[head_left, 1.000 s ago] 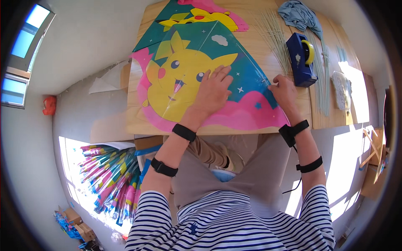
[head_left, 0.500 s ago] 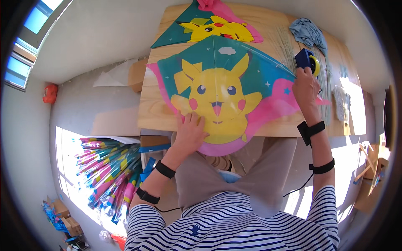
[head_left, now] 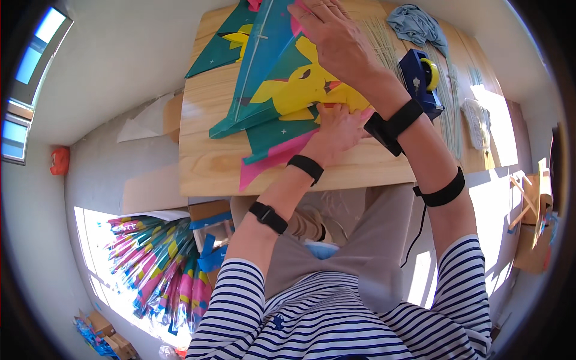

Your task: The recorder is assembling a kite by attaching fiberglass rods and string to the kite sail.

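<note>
A kite sheet (head_left: 282, 99) of thin teal, pink and yellow film with a yellow cartoon figure lies turned on the wooden table, partly folded over. A teal edge with a thin strip along it runs slantwise on its left side. My left hand (head_left: 337, 135) rests on the lower right part of the sheet, fingers spread against it. Farther up, my right hand (head_left: 345, 51) reaches across the sheet's upper right, fingers stretched out and palm down. Beneath, at the far left, shows a second kite sheet (head_left: 219, 51); the hands and the folds hide part of both.
A blue tape dispenser (head_left: 414, 81) with a yellow roll stands right of my right forearm. Thin sticks (head_left: 384, 48), a grey-blue cloth (head_left: 417, 25) and a clear plastic packet (head_left: 477, 123) lie on the wooden table (head_left: 204, 162). Several packed kites (head_left: 162, 264) fan out at lower left.
The sheet, earlier spread flat with the figure upright, is now turned and partly folded. My right hand has left the tape dispenser and moved up and left; my left hand has moved right.
</note>
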The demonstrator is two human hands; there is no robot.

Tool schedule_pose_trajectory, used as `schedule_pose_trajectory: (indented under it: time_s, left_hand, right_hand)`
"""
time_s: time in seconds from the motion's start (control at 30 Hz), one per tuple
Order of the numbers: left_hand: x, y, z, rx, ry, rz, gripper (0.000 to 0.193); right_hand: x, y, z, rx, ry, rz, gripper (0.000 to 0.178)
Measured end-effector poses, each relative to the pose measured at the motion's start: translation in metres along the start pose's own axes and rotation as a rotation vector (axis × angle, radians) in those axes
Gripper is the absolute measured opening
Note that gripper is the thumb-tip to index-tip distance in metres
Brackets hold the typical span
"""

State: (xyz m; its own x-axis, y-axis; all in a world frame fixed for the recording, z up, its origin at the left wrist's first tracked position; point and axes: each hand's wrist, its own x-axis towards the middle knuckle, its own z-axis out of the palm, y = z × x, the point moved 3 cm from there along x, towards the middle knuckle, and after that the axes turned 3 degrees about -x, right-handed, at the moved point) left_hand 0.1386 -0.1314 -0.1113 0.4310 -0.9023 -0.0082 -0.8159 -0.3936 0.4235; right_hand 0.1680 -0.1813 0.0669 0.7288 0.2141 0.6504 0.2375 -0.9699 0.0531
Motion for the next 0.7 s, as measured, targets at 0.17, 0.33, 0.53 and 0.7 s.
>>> schedule_pose_trajectory:
  time_s: [0.17, 0.33, 0.53, 0.7]
  left_hand:
    - [0.055, -0.081, 0.006, -0.061, 0.234, 0.122, 0.043]
    - [0.089, -0.137, -0.007, -0.524, 0.043, 0.029, 0.036]
    - [0.064, -0.127, -0.037, -0.344, 0.121, 0.024, 0.036]
    - [0.027, -0.185, -0.056, -0.13, 0.095, -0.03, 0.039]
  right_hand:
    - [-0.052, 0.006, 0.029, 0.015, 0.3, 0.273, 0.032]
    - [-0.163, -0.073, 0.074, 0.219, -0.158, 0.396, 0.038]
    - [-0.19, -0.152, 0.107, 0.363, -0.289, 0.268, 0.05]
    - [-0.217, -0.131, 0.072, 0.344, -0.38, 0.184, 0.05]
